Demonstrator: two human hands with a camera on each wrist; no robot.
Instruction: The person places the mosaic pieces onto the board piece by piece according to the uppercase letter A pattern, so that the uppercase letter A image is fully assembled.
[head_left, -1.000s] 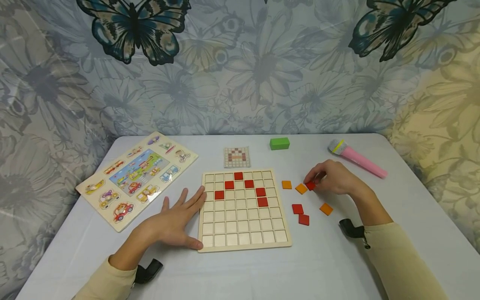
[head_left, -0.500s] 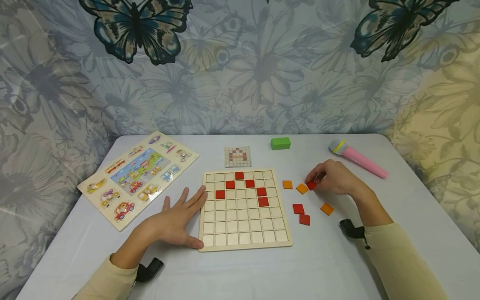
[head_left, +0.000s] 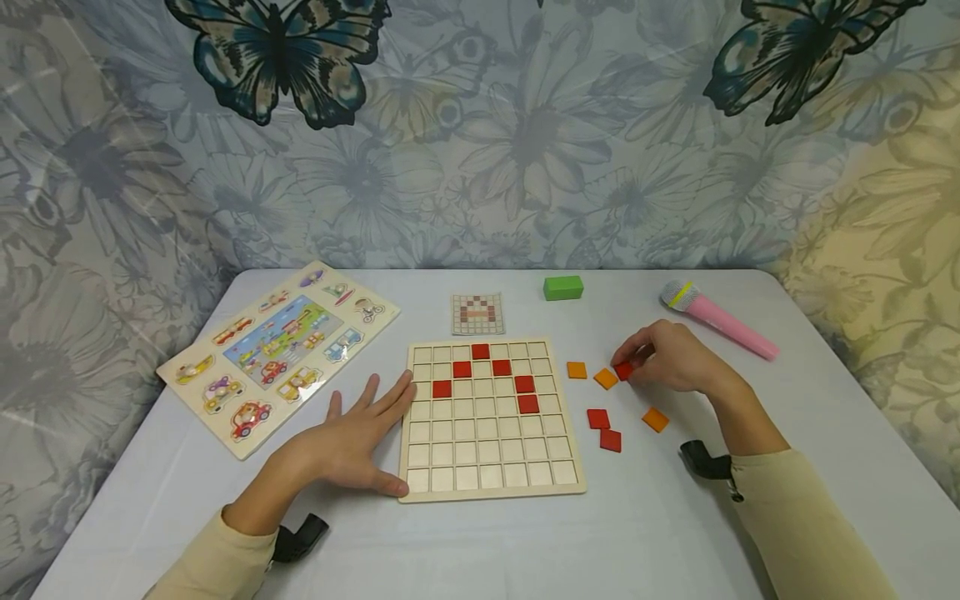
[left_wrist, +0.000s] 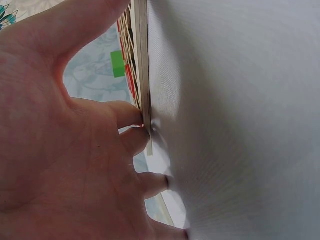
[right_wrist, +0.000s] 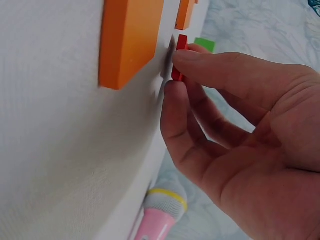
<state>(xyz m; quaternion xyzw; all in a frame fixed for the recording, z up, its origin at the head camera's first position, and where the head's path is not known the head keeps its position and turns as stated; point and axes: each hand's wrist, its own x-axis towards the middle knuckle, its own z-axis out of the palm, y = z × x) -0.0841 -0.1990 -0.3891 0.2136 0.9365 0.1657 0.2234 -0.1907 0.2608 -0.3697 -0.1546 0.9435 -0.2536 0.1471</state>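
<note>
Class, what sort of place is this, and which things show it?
Probably a play or learning area: a white table bearing a square cream gridded board, a rectangular cream vehicle-picture board and a pink, grey-headed microphone.

Your head camera looks forward and down from the near side, covering most of the desk and the far patterned backdrop. Your left wrist camera sits low, close to the left hand, its picture turned sideways, catching the grid board edge-on. Your right wrist camera, likewise close and sideways, faces the right hand. All three views share the green block; head and right wrist share the pink microphone.
</note>
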